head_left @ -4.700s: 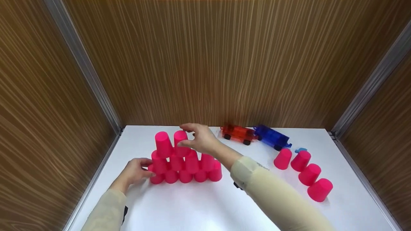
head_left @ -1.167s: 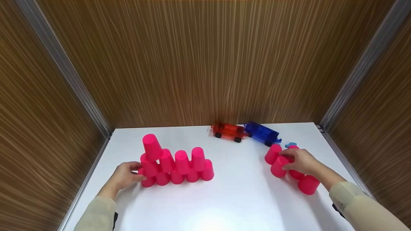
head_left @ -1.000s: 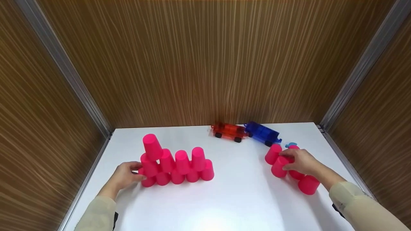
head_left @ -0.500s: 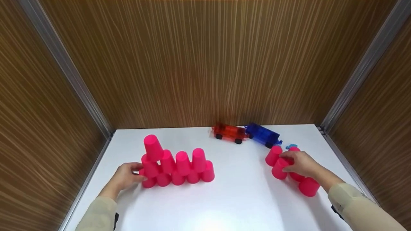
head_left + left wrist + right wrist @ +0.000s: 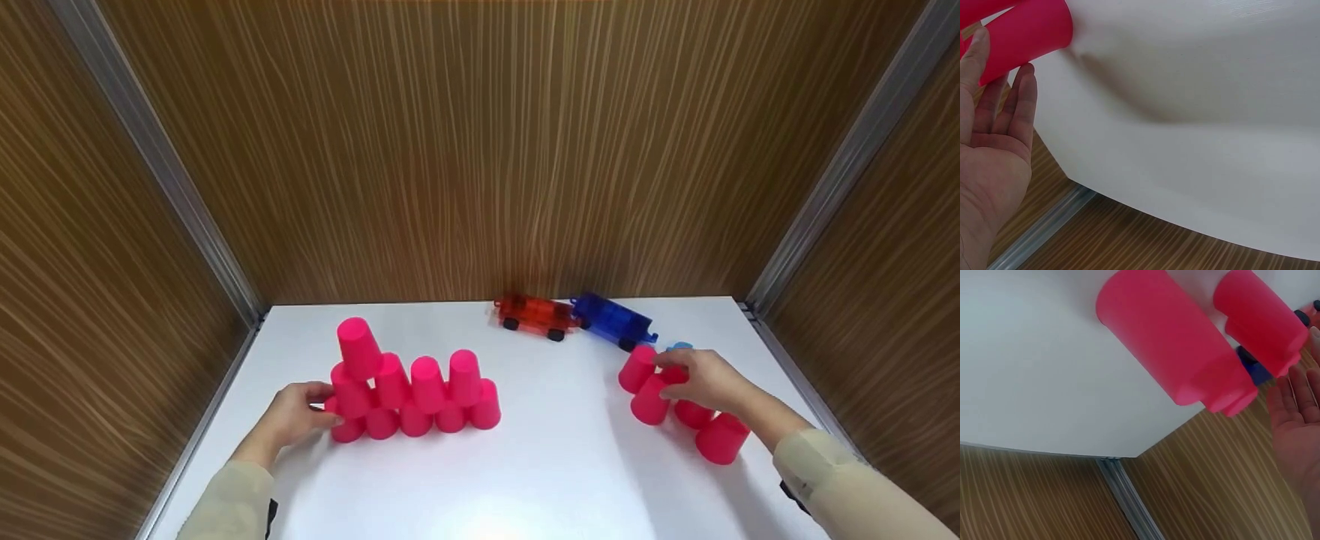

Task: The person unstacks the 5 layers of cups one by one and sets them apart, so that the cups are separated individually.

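Upside-down pink cups form a tiered stack at left in the head view, with a single top cup (image 5: 358,349) on the left side. My left hand (image 5: 292,412) holds the bottom row's leftmost cup (image 5: 349,430). In the left wrist view, the thumb lies on one side of a pink cup (image 5: 1033,42) and the fingers on the other. At right, my right hand (image 5: 709,382) pinches a cup (image 5: 650,403) between thumb and fingers, low by the table. Around it stand several cups, one a front cup (image 5: 722,440); the hand partly covers another.
A clear red toy car (image 5: 534,313) and a blue one (image 5: 613,321) stand end to end near the back wall (image 5: 465,150). A small light-blue piece (image 5: 681,346) shows behind the right cups. Metal rails edge the white table (image 5: 480,487).
Since the oldest frame, the right hand has moved from the stack's top to the right cups. The top tier went from two cups to one; the right group gained one. Lately, hands barely move.
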`<state>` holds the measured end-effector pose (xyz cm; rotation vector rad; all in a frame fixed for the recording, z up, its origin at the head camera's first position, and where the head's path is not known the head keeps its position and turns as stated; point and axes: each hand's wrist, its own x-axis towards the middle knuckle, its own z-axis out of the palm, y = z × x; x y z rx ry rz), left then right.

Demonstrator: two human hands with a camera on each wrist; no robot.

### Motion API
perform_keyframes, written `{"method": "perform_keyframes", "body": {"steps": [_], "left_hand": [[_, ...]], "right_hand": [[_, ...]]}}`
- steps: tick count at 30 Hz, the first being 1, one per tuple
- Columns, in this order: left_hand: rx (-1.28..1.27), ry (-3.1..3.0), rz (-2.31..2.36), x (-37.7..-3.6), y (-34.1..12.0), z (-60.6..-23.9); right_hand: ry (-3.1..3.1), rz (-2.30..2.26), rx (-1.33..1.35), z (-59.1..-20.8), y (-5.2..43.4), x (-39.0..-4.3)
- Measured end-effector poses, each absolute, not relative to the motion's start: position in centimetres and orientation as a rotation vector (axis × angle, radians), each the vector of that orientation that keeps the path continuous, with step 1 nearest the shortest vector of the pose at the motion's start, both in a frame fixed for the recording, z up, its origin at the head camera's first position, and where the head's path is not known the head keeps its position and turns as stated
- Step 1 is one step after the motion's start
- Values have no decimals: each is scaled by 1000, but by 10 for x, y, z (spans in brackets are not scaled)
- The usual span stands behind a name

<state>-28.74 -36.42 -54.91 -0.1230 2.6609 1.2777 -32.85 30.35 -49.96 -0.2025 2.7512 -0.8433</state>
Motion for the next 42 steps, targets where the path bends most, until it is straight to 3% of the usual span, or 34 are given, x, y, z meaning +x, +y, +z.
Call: {"method": "perform_keyframes", "body": {"steps": [18, 32, 42], "left_hand": [[-147, 2659, 1256, -294, -361, -548], [-119, 2648, 1284, -299, -353, -547], [-133, 2646, 1281, -299, -347, -546]], "right_hand": [[2848, -899, -634, -423, 232, -325], [2791, -1050, -1116, -361, 84, -329], [2675, -1180, -1093, -361, -12, -336]]}}
